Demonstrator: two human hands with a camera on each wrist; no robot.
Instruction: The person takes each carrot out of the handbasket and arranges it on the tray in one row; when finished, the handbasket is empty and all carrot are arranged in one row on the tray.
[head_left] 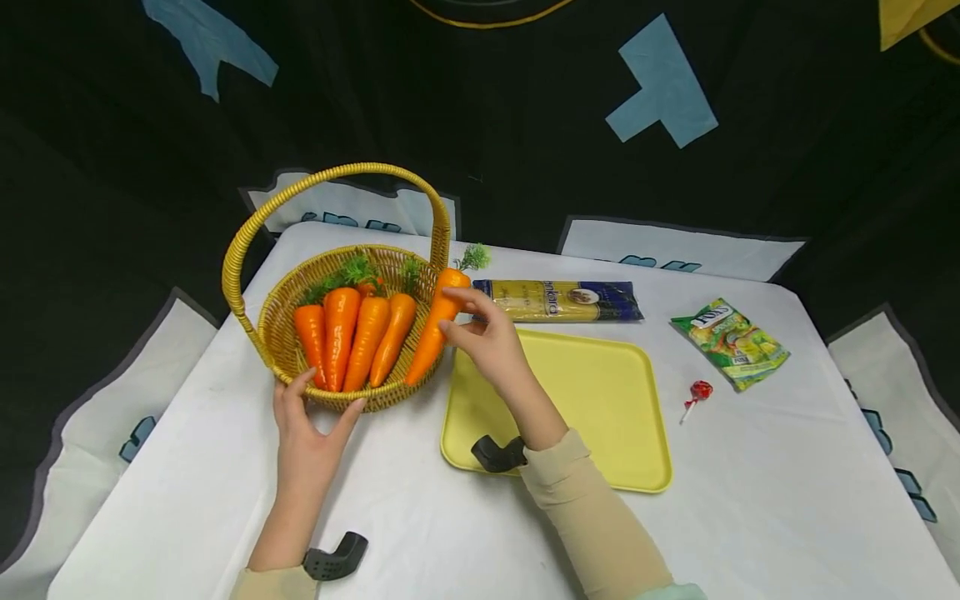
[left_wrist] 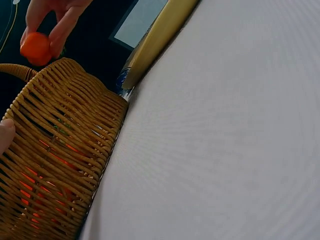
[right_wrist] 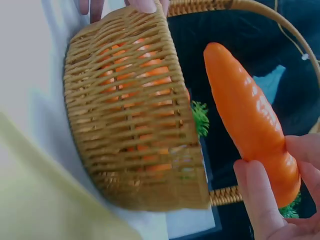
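Note:
My right hand (head_left: 491,337) pinches an orange carrot (head_left: 429,337) with a green leafy top between thumb and fingers. It holds this carrot at the right rim of a wicker basket (head_left: 390,400), the thick end up and the tip slanting down to the left. In the right wrist view the carrot (right_wrist: 245,105) is beside the basket's opening. Several other carrots (head_left: 367,342) with green tops lie side by side inside the basket. My left hand (head_left: 307,433) holds the basket's front rim, thumb and fingers spread apart along it.
A yellow tray (head_left: 652,433) lies right of the basket, partly under my right forearm. Behind it is a pasta packet (head_left: 555,301). Farther right are a green candy bag (head_left: 731,343) and a red lollipop (head_left: 701,391). The basket's tall handle (head_left: 360,169) arches overhead.

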